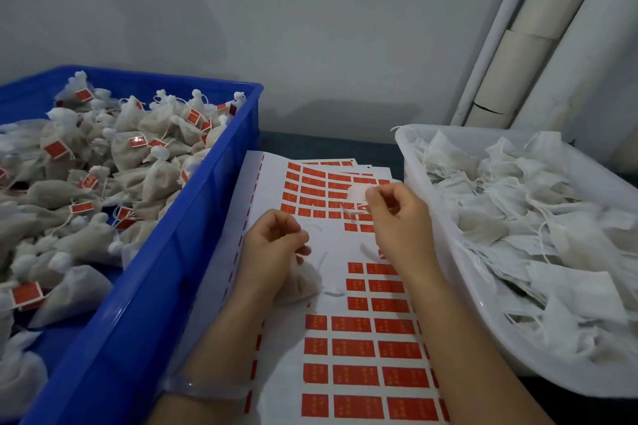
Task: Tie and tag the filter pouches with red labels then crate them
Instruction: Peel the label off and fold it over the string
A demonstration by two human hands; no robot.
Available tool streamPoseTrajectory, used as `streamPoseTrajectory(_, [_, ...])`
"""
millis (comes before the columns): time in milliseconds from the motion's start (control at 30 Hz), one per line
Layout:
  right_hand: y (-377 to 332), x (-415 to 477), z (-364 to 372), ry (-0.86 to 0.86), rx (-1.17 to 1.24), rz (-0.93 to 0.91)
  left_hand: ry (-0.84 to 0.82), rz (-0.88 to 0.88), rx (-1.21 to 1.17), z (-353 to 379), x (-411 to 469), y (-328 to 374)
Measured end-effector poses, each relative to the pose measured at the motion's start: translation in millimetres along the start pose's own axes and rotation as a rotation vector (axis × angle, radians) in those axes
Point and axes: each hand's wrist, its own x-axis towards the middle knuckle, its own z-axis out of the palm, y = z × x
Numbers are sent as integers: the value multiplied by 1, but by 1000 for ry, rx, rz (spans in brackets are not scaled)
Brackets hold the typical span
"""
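So, biggest thing first: blue crate (pixel 165 252) along the left side, heaped with tied pouches (pixel 138 145), necks bunched up, plenty of them with a red tag (pixel 55 150) hanging off a thread. Over on the right, white tub (pixel 445 245) full of flat untied pouches (pixel 538 217), loose strings all over the pile. Pale pipes (pixel 538 21) up the grey wall behind the tub.

Between crate and tub, label sheet (pixel 276 183) flat on the dark table, rows of red labels (pixel 352 348) across it, a bare white patch around the middle, a couple more sheets tucked under the far end.

Both hands over that bare patch. Left hand (pixel 272 245) curled round the neck of a filled filter pouch (pixel 305 285), pouch body down on the sheet just below the fist. Right hand (pixel 397 214) a bit further out, fingers curled, thumb and forefinger pinching a small white scrap (pixel 357 195), too blurry to call as tab or paper. Thin string (pixel 322 260) smeared between the two hands, ends too blurred to trace. Clear bracelet (pixel 203 386) on the left wrist, just beside the crate wall.
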Motion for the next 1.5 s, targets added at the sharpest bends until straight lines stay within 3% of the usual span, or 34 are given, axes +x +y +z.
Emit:
streamPoseTrajectory(167, [-6,-21,-7,-40,277,66,-68,169,66,-3,-9,11])
streamPoseTrajectory(367, [-3,-41,-11,-124,504,134,-140,240,188,-10,-15,20])
streamPoseTrajectory(533, [-3,-48,-8,-193,547,123,-159,151,172,-13,-16,22])
streamPoseTrajectory(833, [-4,-49,-10,36,483,90,-218,8,36,-9,-16,18])
streamPoseTrajectory(1233, [-1,-49,-14,35,498,148,-238,-101,6,-12,-16,17])
streamPoseTrajectory(1500, [-2,-49,-18,-93,612,169,-279,-239,71,-13,-15,18])
